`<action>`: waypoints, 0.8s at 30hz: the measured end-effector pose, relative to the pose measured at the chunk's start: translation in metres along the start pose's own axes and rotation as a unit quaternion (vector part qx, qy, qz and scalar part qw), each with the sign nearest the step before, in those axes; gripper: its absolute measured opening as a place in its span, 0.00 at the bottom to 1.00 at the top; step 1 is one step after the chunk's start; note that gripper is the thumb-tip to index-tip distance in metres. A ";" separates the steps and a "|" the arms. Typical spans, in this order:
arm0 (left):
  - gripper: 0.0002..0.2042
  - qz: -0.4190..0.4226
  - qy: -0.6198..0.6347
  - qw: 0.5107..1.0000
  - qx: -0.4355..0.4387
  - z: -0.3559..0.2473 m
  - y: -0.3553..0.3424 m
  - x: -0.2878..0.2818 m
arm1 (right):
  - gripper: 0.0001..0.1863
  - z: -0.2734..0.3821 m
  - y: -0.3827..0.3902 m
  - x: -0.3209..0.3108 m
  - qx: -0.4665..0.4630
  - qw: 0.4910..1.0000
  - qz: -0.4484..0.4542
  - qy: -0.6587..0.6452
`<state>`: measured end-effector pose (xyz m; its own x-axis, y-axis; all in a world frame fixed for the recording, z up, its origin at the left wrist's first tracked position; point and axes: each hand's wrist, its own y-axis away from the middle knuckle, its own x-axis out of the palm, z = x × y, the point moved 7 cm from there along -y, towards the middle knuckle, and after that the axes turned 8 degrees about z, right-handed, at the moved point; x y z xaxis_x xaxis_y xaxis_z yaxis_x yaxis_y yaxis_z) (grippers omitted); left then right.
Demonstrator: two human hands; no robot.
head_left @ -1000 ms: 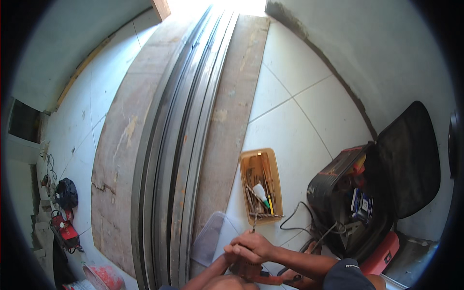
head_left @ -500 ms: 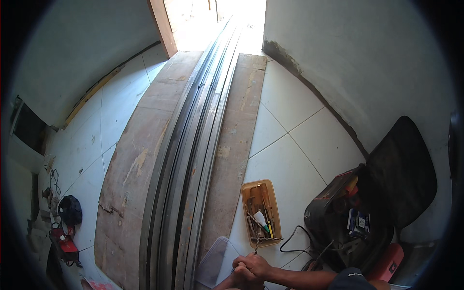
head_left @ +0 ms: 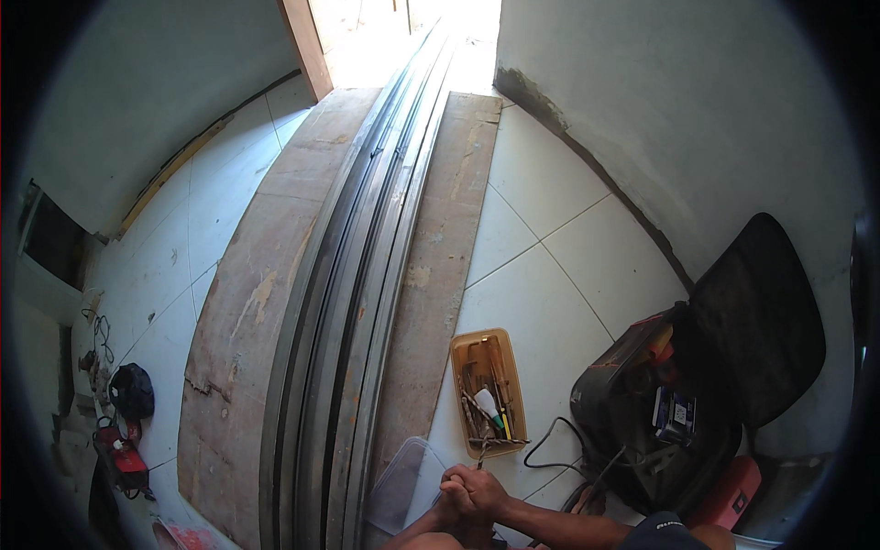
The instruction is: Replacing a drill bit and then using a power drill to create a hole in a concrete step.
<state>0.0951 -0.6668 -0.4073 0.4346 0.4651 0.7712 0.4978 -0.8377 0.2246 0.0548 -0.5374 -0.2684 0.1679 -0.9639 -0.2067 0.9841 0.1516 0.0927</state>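
Observation:
My right hand [head_left: 483, 492] is closed, its forearm coming in from the lower right. A thin spiral drill bit [head_left: 483, 454] sticks up out of its fist toward the tray. Pressed against it is my left hand [head_left: 453, 510], also closed; whatever its fingers grip is hidden. Just beyond both hands stands a yellowish plastic tray [head_left: 455, 385] of hand tools. A white-and-green small bottle or tube [head_left: 488, 403], a yellow-handled tool [head_left: 506, 423] and several metal bits lie in it. Another drill bit [head_left: 504, 443] lies across its near rim.
Long steel profiles [head_left: 353, 302] run over a brown board [head_left: 247, 266] to the bright doorway. A translucent lid [head_left: 403, 477] lies left of my hands. An open black tool case [head_left: 600, 376] with cables and a red box [head_left: 731, 490] stand right. A red power tool [head_left: 124, 458] is far left.
The view has shifted slightly, moving the tray and case a little left and up in the picture. Both hands remain closed together, with the drill bit still sticking up.

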 end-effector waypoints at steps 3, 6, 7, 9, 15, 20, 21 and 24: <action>0.49 -0.013 0.021 1.000 -0.019 0.026 0.040 -0.017 | 0.13 0.008 0.002 -0.006 -0.022 0.998 -0.029 0.042; 0.49 -0.033 0.036 0.998 -0.034 0.036 0.068 -0.031 | 0.13 0.002 0.001 -0.001 -0.022 0.998 -0.039 0.041; 0.49 -0.037 0.043 0.997 -0.042 0.039 0.064 -0.034 | 0.13 -0.005 0.002 -0.002 0.001 0.999 -0.040 0.024; 0.49 -0.045 0.057 0.996 -0.055 0.040 0.082 -0.042 | 0.14 -0.011 0.004 -0.004 0.026 0.999 -0.042 0.007; 0.49 -0.065 0.095 0.991 -0.075 0.052 0.078 -0.040 | 0.11 -0.006 0.002 -0.008 0.020 0.998 -0.065 -0.006; 0.49 -0.057 0.132 0.988 -0.054 0.017 -0.058 0.025 | 0.14 -0.013 -0.006 -0.002 0.058 0.996 0.010 -0.062; 0.49 -0.053 0.140 0.987 -0.052 0.010 -0.056 0.022 | 0.15 -0.012 -0.005 -0.001 0.073 0.995 0.059 -0.040; 0.49 -0.051 0.167 0.983 -0.051 0.007 -0.051 0.018 | 0.16 0.020 -0.003 -0.008 -0.044 0.995 0.026 0.083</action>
<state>0.0825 -0.6139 -0.4090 0.1074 0.4434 0.8899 0.4402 -0.8237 0.3573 0.0497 -0.5343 -0.2472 0.2197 -0.9057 -0.3625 0.9737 0.2265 0.0244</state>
